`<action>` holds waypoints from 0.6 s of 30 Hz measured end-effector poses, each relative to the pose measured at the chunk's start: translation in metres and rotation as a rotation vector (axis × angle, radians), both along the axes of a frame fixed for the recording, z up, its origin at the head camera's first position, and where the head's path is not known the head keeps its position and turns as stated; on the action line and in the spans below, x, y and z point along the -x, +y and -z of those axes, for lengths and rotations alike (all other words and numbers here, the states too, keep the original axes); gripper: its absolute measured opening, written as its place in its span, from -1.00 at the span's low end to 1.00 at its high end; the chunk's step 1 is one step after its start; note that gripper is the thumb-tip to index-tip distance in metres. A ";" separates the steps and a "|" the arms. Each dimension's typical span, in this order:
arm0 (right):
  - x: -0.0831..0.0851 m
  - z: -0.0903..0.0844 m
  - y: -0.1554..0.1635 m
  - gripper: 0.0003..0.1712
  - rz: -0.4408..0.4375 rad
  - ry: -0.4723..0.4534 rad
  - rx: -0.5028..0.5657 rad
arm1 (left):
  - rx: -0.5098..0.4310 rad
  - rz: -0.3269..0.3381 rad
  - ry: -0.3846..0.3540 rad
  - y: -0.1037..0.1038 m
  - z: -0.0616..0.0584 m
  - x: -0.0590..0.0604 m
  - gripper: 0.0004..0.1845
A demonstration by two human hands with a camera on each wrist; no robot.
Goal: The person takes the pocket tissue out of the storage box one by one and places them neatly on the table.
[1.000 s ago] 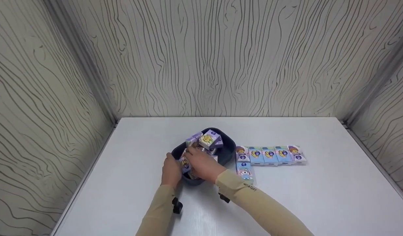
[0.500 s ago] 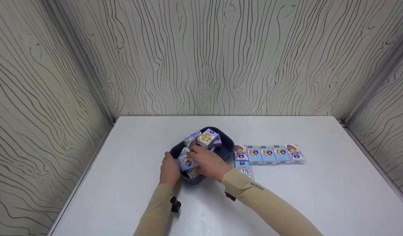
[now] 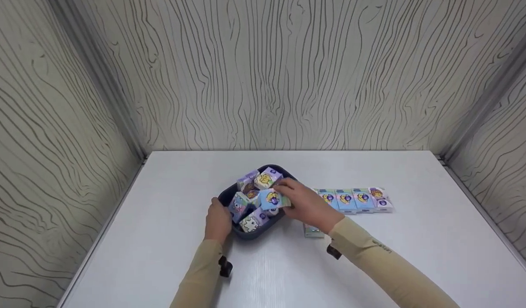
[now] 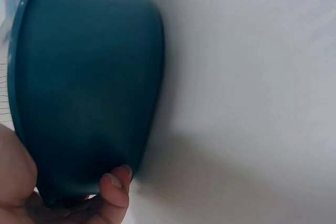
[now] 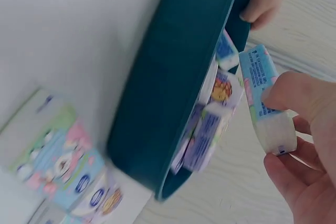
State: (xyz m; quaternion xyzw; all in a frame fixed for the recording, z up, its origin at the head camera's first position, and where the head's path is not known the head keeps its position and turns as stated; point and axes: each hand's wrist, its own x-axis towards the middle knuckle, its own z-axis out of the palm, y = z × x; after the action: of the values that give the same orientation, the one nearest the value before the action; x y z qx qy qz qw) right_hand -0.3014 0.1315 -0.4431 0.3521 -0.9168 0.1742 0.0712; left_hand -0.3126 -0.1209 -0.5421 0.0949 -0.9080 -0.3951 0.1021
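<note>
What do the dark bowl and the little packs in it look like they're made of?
The bowl looks like moulded plastic: uniform teal, smooth matte wall, thin rim. The pack held by the right hand seems a soft paper pack in glossy printed film, probably tissues.

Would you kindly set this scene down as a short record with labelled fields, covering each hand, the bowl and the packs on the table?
left hand: left hand grips the near-left rim of the bowl
right hand: right hand pinches a tissue pack above the bowl's right side
bowl: dark teal, on the white table, heaped with small printed packs
bowl contents: packs in bowl lie jumbled at odd angles
row: row of packs lies flat side by side, right of the bowl
extra: one more pack near the right wrist, partly hidden
</note>
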 end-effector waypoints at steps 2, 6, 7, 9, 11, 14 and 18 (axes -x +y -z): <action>-0.003 0.001 0.014 -0.33 0.008 0.004 0.025 | 0.002 0.004 -0.007 -0.001 -0.001 -0.001 -0.54; -0.013 0.003 0.042 -0.31 0.058 -0.019 0.046 | -0.002 0.018 -0.025 -0.001 -0.003 -0.002 -0.51; -0.015 0.004 0.048 -0.30 0.075 -0.027 0.044 | -0.004 0.021 -0.026 -0.001 -0.003 -0.002 -0.51; -0.021 0.007 0.062 -0.30 0.123 -0.042 0.038 | -0.010 0.024 -0.029 0.000 -0.002 -0.002 -0.51; -0.025 0.009 0.073 -0.30 0.173 -0.042 0.024 | -0.017 0.023 -0.033 -0.001 -0.002 -0.002 -0.50; -0.032 0.014 0.090 -0.28 0.267 -0.053 -0.001 | -0.025 0.017 -0.039 -0.001 -0.002 -0.001 -0.51; -0.045 0.022 0.108 -0.21 0.384 -0.104 -0.039 | -0.018 0.015 -0.038 0.000 -0.002 -0.001 -0.51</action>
State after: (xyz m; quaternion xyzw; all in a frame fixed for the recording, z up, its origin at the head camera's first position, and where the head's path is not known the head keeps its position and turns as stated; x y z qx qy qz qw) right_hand -0.2567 0.2396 -0.4652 0.1625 -0.9728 0.1577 0.0491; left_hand -0.3116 -0.1211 -0.5404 0.0966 -0.9068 -0.4022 0.0809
